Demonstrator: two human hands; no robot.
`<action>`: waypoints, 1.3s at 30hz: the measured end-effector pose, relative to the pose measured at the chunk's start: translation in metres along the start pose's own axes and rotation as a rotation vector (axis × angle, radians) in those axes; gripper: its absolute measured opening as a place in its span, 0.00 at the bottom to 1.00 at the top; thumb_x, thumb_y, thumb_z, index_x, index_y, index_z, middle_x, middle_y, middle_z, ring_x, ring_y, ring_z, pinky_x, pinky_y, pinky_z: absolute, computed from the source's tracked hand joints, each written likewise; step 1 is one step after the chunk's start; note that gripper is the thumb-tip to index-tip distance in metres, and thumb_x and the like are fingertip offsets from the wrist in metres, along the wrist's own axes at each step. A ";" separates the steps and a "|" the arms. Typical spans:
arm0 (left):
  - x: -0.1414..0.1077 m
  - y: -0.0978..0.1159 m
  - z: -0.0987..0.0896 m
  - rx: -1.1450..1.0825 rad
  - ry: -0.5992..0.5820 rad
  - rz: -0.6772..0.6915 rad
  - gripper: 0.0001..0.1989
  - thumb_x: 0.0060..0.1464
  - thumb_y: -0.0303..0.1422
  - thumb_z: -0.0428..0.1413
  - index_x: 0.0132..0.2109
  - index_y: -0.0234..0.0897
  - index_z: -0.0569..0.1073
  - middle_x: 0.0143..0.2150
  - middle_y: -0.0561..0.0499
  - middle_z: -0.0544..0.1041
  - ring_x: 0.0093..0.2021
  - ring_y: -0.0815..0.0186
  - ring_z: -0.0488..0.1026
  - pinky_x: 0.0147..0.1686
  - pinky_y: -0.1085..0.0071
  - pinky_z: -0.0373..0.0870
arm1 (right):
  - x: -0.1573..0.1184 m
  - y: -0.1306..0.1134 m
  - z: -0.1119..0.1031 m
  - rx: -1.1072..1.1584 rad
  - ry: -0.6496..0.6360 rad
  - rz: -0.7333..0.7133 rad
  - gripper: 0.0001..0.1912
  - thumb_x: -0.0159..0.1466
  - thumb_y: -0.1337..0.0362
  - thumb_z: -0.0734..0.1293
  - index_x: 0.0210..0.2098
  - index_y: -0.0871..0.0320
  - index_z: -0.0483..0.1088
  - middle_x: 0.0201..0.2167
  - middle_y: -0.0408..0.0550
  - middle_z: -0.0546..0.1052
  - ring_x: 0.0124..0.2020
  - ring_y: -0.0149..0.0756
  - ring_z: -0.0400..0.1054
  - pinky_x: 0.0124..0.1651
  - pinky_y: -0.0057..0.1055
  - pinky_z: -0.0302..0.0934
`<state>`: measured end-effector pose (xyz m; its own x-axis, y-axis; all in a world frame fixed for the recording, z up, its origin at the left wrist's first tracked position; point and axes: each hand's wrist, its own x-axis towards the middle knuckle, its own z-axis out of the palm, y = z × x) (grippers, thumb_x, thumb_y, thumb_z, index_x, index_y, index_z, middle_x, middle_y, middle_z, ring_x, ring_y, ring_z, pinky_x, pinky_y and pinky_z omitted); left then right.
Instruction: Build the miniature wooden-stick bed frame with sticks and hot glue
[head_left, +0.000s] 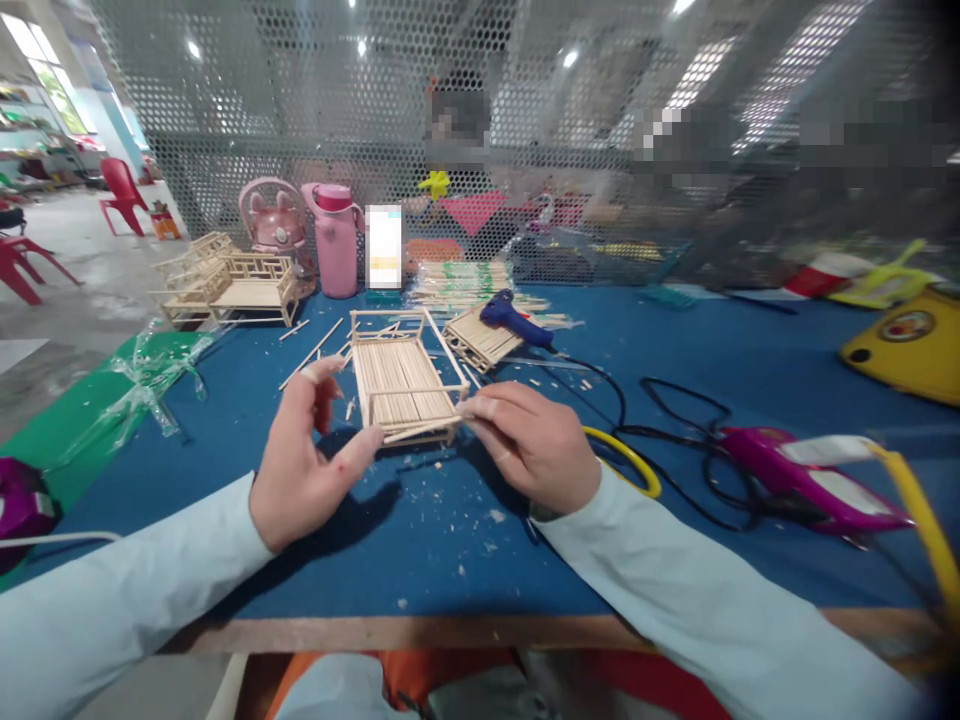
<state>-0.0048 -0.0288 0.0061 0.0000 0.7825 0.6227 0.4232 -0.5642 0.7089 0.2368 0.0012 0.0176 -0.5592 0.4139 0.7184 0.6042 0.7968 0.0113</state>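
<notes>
Your right hand point(469, 408) pinched 1 end of a thin stick point(424, 428) along the near side of the stick frame point(401, 380) on the blue table point(450, 550). Your left hand point(307, 460) was open, thumb at the stick's other end.

Light: moderate, cool. Window point(61, 92), far left: overexposed. Lamps point(361, 47) beyond mesh panel point(300, 120): small, glaring. Screen point(385, 240): washed white. Shadow: soft, dark, across table point(450, 560) toward near edge. Defects: wide-angle stretching at sides, darkened right corners, blurred background, pixelated patches.
</notes>
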 end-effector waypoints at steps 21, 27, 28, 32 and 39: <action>-0.014 0.024 0.054 -0.253 -0.640 -0.292 0.17 0.62 0.39 0.42 0.33 0.34 0.68 0.27 0.54 0.65 0.30 0.69 0.61 0.33 0.72 0.58 | -0.033 -0.042 -0.026 -0.347 -0.388 0.612 0.11 0.61 0.56 0.64 0.36 0.57 0.69 0.28 0.49 0.77 0.27 0.39 0.72 0.28 0.31 0.59; -0.016 0.024 0.048 -0.428 -0.630 -0.340 0.17 0.61 0.39 0.44 0.39 0.32 0.71 0.24 0.56 0.61 0.26 0.70 0.58 0.30 0.73 0.58 | -0.030 -0.038 -0.028 -0.332 -0.587 0.859 0.09 0.64 0.65 0.57 0.30 0.56 0.66 0.26 0.51 0.76 0.28 0.42 0.72 0.28 0.32 0.53; -0.015 0.025 0.048 -0.445 -0.621 -0.324 0.16 0.61 0.39 0.44 0.40 0.32 0.71 0.25 0.56 0.62 0.27 0.70 0.59 0.31 0.73 0.59 | -0.031 -0.037 -0.031 -0.334 -0.548 0.876 0.10 0.64 0.65 0.54 0.31 0.56 0.65 0.27 0.52 0.76 0.29 0.41 0.71 0.29 0.32 0.54; -0.015 0.026 0.046 -0.415 -0.552 -0.211 0.14 0.60 0.38 0.45 0.36 0.34 0.70 0.33 0.49 0.70 0.36 0.66 0.67 0.42 0.69 0.64 | -0.040 -0.043 -0.052 -0.036 -0.077 1.052 0.10 0.65 0.57 0.55 0.34 0.55 0.62 0.24 0.44 0.70 0.24 0.34 0.65 0.27 0.29 0.57; -0.019 0.028 0.045 -0.521 -0.750 -0.115 0.15 0.61 0.41 0.45 0.33 0.36 0.70 0.51 0.42 0.69 0.65 0.59 0.52 0.60 0.61 0.52 | -0.037 -0.096 -0.056 0.941 0.517 1.324 0.19 0.55 0.49 0.68 0.27 0.53 0.56 0.15 0.30 0.50 0.13 0.22 0.41 0.13 0.18 0.41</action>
<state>0.0477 -0.0480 -0.0008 0.6478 0.7045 0.2901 -0.0049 -0.3769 0.9262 0.2317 -0.1152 0.0291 0.3562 0.9338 0.0339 -0.1559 0.0952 -0.9832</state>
